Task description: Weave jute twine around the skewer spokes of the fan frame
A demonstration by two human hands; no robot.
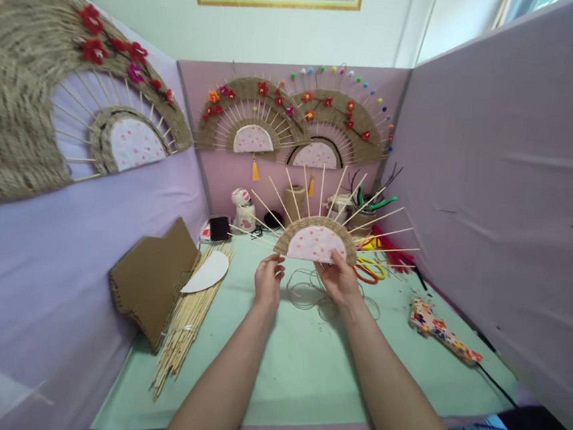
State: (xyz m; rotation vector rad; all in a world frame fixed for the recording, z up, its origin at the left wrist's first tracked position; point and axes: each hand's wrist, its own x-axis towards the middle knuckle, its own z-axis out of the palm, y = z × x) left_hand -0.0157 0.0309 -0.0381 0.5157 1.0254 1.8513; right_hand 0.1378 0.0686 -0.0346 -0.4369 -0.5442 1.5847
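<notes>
In front of me, a half-round fan frame is held up above the table. Thin bamboo sticks fan out from its woven twine band, which rims a pale half-circle with pink spots. My right hand grips the lower right edge, thumb on the front. My left hand is beside the lower left corner with fingers curled inward; whether it pinches a strand is too small to tell. Loose twine lies in loops on the table beneath the frame.
At left, cardboard leans by a bundle of bamboo sticks topped with a white half-circle. Scissors and a flower-patterned glue gun lie right. A twine spool stands behind. Finished fans hang on the partition.
</notes>
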